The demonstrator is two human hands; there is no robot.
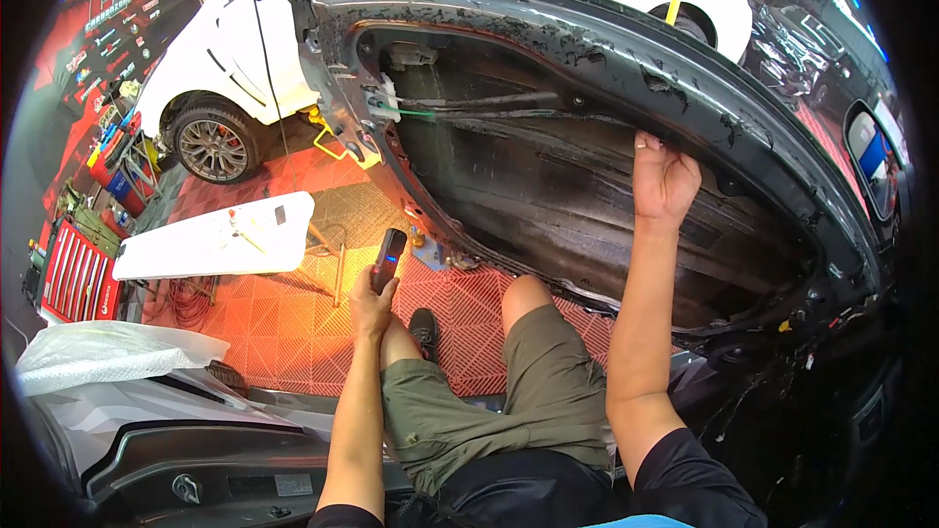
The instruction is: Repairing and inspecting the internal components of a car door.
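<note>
My left hand (372,298) grips a black handheld device (389,256) with a small blue lit spot, held low above my left leg. A dark car door (567,10), stripped to its bare inner shell with torn black residue along its rim, spans the right of the view. My right hand (663,176) is raised to that rim, its fingers curled against the edge above the large recessed cavity (509,186). A cable with a green section (411,112) runs across the upper part of the cavity.
A white car (254,39) stands beyond the door. At left are a white board (215,244) on a stand, a red tool chest (78,279) and a cart (117,161). Red floor tiles (274,342) lie below. Bubble wrap (112,352) covers bodywork beside me; a side mirror (871,161) is at right.
</note>
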